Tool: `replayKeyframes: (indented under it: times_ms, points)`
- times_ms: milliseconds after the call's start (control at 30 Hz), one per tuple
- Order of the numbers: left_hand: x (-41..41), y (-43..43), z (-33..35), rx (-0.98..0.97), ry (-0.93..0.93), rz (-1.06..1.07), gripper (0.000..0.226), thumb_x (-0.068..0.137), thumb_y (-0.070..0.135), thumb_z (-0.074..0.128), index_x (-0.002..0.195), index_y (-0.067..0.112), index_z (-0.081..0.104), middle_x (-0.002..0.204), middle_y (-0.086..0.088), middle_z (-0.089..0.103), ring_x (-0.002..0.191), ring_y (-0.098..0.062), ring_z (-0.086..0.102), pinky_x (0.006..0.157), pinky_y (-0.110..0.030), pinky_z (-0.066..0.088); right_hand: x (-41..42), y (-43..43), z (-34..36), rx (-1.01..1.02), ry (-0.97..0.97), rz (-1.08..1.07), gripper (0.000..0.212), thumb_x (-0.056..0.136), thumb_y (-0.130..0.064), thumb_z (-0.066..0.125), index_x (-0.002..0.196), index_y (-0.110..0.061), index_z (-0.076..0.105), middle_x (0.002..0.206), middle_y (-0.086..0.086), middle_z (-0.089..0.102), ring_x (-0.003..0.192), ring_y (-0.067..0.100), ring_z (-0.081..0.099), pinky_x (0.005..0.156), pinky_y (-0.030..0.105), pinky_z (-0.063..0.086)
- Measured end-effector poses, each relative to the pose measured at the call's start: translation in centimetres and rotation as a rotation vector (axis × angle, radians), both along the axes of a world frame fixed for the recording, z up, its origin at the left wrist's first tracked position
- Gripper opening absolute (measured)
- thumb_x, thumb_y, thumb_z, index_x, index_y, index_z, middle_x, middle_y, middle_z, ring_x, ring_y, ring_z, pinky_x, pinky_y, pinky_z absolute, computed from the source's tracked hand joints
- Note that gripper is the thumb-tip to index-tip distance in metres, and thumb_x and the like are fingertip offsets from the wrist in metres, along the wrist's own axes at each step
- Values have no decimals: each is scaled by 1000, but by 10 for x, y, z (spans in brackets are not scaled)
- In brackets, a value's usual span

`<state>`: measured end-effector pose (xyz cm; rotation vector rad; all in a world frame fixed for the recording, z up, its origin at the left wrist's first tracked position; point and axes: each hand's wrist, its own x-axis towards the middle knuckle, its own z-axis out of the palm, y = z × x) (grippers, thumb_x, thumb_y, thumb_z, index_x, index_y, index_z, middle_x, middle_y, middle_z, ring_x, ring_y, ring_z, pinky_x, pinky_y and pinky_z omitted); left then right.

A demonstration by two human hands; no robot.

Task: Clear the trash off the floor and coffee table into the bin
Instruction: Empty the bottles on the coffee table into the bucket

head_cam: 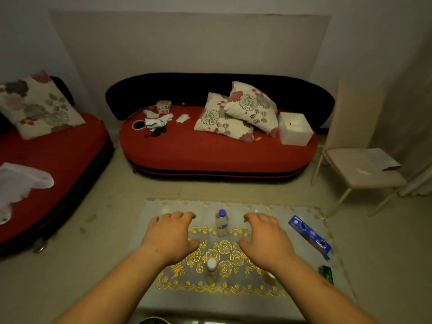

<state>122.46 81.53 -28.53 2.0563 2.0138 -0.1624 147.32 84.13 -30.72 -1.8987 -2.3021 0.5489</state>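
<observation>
My left hand [170,233] and my right hand [265,238] hover palm-down over the coffee table [304,300], fingers spread, holding nothing. Between them stands a clear plastic bottle with a blue cap [221,222]. A second clear bottle with a white cap [212,270] stands nearer to me. A blue biscuit packet [309,236] lies at the table's right side, and a small green box [326,273] sits near the right edge. Small scraps [91,218] lie on the floor left of the table. No bin is clearly in view.
A red sofa [217,155] across the floor carries cushions, a white box [295,128], crumpled paper and small clutter [159,121]. Another red sofa [53,164] at left holds a white plastic bag [21,181]. A beige chair [360,169] stands right.
</observation>
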Motion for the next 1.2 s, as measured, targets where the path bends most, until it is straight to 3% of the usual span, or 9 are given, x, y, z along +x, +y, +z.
replayKeyframes:
  times_ms: [467,600,767,867,1000,1067,1200]
  points:
    - [20,62,-216,-278,-140,-9,79,74,73,52,144,41,34,141,9,51,127,-20,51,102,-39,40,-44,120,-172,-113,-11,6,66,83,-54,58,140,-30,35,136,1,49,122,27,42,95,42,46]
    - [24,65,-276,-346,-286,29,76,71,67,57,141,45,35,138,15,49,125,-14,50,98,-34,43,-64,160,-229,-134,13,-7,61,81,-52,59,134,-30,40,128,1,52,114,27,46,91,42,47]
    - [36,61,-330,-455,-305,51,78,71,57,65,142,47,31,142,13,43,129,-17,47,102,-37,42,-79,188,-289,-183,63,-36,65,80,-49,61,139,-28,39,131,1,50,114,28,47,92,42,47]
    - [35,57,-353,-485,-368,100,69,78,44,67,140,47,36,146,13,43,130,-17,49,106,-35,44,-82,195,-312,-213,123,-65,62,80,-45,65,136,-29,42,129,1,51,111,28,51,91,42,48]
    - [29,59,-365,-455,-441,135,61,80,40,67,137,45,45,144,13,44,129,-14,51,106,-27,42,-82,197,-325,-191,211,-82,38,81,-33,65,117,-28,53,111,3,57,93,26,58,80,39,51]
    - [25,60,-358,-411,-438,150,57,78,40,67,133,44,48,137,13,48,125,-14,53,99,-25,43,-80,194,-322,-171,229,-94,29,81,-29,63,108,-27,54,103,3,58,88,26,58,75,39,51]
    - [12,69,-321,-290,-485,174,52,70,44,68,120,42,56,118,18,54,112,-10,58,90,-24,46,-69,185,-291,-151,221,-105,27,84,-24,64,109,-22,55,103,4,58,86,24,56,75,36,49]
